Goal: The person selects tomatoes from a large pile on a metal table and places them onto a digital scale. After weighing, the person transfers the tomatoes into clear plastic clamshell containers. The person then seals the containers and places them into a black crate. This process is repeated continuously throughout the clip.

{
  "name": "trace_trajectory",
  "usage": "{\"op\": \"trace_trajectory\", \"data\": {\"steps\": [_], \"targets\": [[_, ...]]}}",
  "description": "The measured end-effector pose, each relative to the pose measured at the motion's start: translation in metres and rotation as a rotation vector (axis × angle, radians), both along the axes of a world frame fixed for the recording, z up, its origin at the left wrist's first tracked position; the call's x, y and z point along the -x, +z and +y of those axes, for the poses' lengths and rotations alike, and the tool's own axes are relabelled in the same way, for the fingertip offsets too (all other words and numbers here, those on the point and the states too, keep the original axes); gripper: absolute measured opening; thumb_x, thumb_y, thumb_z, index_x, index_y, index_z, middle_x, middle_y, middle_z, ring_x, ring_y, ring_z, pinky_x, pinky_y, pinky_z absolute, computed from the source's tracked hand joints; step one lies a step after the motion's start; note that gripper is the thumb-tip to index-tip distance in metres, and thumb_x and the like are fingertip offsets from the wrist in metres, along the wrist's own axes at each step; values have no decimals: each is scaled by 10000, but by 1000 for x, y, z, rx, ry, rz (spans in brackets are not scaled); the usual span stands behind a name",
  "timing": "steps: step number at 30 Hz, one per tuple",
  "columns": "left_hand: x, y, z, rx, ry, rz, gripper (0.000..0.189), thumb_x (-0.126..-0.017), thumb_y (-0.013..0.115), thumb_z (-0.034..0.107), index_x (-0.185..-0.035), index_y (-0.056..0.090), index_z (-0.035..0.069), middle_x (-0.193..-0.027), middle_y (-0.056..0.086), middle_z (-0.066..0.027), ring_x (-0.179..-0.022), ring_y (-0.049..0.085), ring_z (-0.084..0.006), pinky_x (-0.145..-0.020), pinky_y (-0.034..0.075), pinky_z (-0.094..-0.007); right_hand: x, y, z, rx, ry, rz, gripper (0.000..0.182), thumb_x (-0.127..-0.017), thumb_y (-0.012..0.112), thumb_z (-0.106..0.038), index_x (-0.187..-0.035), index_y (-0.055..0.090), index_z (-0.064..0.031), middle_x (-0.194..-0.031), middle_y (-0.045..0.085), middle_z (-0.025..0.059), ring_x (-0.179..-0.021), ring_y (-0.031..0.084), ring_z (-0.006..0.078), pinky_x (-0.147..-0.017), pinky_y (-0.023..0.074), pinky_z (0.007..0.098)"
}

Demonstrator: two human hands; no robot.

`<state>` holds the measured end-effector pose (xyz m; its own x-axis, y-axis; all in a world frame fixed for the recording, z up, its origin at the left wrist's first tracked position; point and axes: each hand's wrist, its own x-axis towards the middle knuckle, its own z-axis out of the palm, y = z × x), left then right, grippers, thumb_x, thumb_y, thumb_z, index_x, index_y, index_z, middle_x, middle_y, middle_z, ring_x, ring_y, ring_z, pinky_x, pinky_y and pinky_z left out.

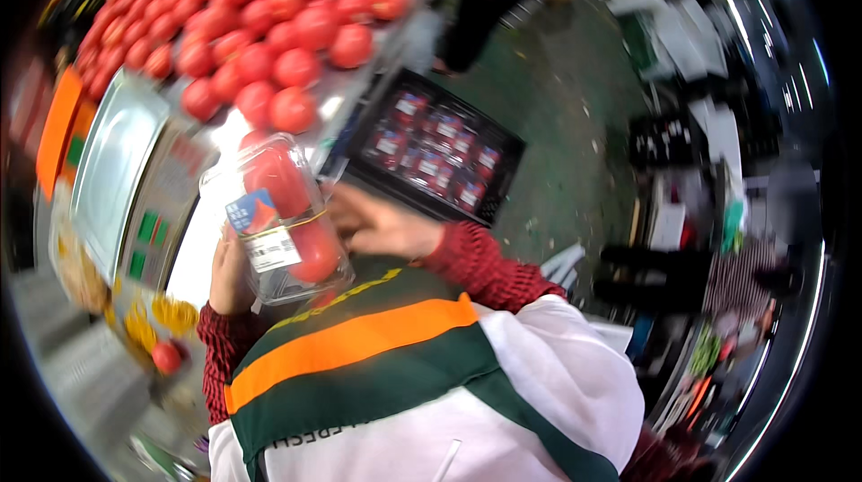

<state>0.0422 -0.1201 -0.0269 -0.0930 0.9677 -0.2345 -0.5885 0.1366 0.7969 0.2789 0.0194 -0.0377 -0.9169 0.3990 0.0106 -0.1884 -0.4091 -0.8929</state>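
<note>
A clear plastic clamshell of tomatoes point(286, 219) with a yellow band around it and printed labels is held up in front of my chest. My left hand point(231, 270) grips its left side, the fingers partly hidden behind it. Close to the pack's right side is my right hand point(380, 222), fingers spread and blurred; whether it touches the pack cannot be told. Loose tomatoes point(269, 44) lie heaped on the table beyond. To the right of the heap, a black crate point(495, 209) contains several labelled packs point(438, 145).
A scale with a steel pan point(121, 165) stands at the left, near an orange sign point(59, 131). Yellow bands point(175, 315) and a single tomato point(166, 357) lie below it. A person point(471, 17) stands past the crate. Another person point(737, 276) is at the far right near shelves.
</note>
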Motion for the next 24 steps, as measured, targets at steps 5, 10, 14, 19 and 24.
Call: {"op": "trace_trajectory", "data": {"steps": [5, 10, 14, 19, 24], "targets": [[-104, -19, 92, 191, -317, 255, 791, -922, 603, 103, -1513, 88, 0, -1412, 405, -142, -1300, 411, -203, -1059, 354, -334, -76, -90, -5, 701, -311, 10, 610, -854, 654, -211, -1387, 411, -41, -1248, 584, 77, -1088, 586, 206, -982, 427, 348], [-146, -64, 100, 393, -701, 270, 670, -941, 613, 142, -1499, 250, 61, -1431, 411, -132, -1286, 444, -210, -1070, 350, -340, -191, -221, 0, 1209, -881, -378, 449, -844, 657, -320, -1239, 556, -133, -1159, 623, 66, -983, 606, 255, -893, 440, 456], [-152, -62, 118, 433, -663, 473, 534, -958, 577, 152, -1427, 368, 3, -1331, 519, -142, -1216, 518, -215, -1035, 394, -335, -265, -318, 35, 1176, -1120, -849, 520, -837, 653, -352, -1287, 511, -133, -1192, 604, 78, -1033, 581, 279, -883, 436, 471], [-156, -73, 108, 586, -560, 546, 457, -961, 553, 133, -1381, 433, -2, -1263, 572, -113, -1160, 550, -196, -1014, 411, -330, -309, -381, 127, 1015, -1269, -1018, 570, -838, 634, -368, -1320, 517, -87, -1162, 643, 130, -1070, 599, 349, -911, 453, 492], [-159, -82, 107, 608, -573, 540, 443, -962, 541, 128, -1375, 443, -1, -1243, 583, -98, -1160, 541, -185, -1012, 410, -325, -291, -403, 175, 59, -850, -1552, 395, -846, 616, -327, -1079, 673, -14, -985, 695, 170, -924, 659, 306, -813, 499, 394]]}}
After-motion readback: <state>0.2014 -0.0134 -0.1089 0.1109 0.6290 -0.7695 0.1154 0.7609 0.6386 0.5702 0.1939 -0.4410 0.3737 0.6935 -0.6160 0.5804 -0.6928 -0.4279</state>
